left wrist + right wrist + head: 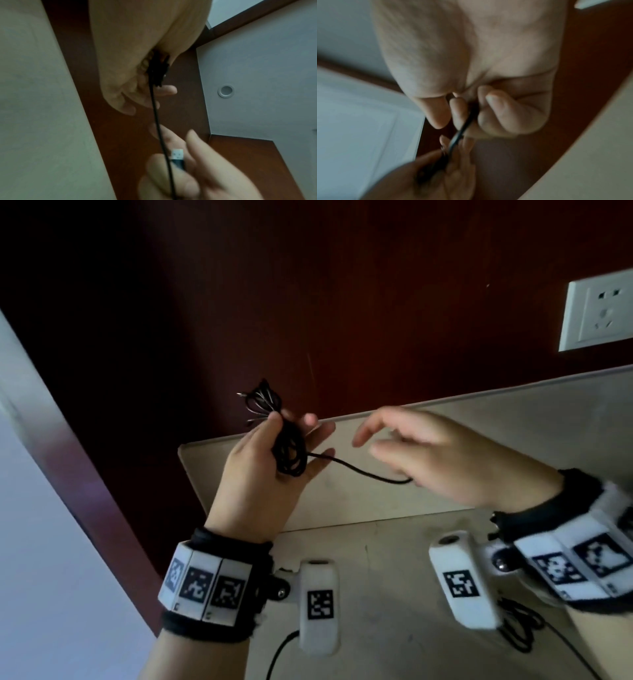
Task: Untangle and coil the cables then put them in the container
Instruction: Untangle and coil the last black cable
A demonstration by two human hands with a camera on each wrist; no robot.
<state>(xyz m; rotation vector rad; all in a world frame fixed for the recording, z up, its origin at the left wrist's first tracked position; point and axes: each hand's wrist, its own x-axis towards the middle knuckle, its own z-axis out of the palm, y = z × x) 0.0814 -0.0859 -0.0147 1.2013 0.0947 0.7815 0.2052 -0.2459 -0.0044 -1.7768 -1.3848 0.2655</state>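
Two hands work above a pale counter [394,559] set against a dark red-brown wall. From the head view, the left hand [260,470] is raised with its palm turned up, the thumb pressing a bundle of looped black cable [289,451] against the palm while the other fingers stretch out fairly straight. Several thin ends stick up from the top of the bundle. One strand runs from the loops to the right hand [435,455], which sits just beside the left, its fingers bent around the strand's far end. More black cable [520,625] lies in loose loops on the counter near the right wrist. A white wall socket [596,316] sits on the wall at upper right. A raised pale tray edge [342,419] runs behind the hands; whether it is the container I cannot tell.

From the left wrist view, the left hand [137,65] clamps the dark bundle [157,71] under its thumb, and the strand drops down to the right hand [197,173], whose fingers pinch a black plug with a silver USB tip [177,155].

From the right wrist view, which is blurred, the right hand [488,81] has its fingers [458,113] curled around the black strand [465,127], and the strand leads down to the left hand [440,175] and its dark bundle.
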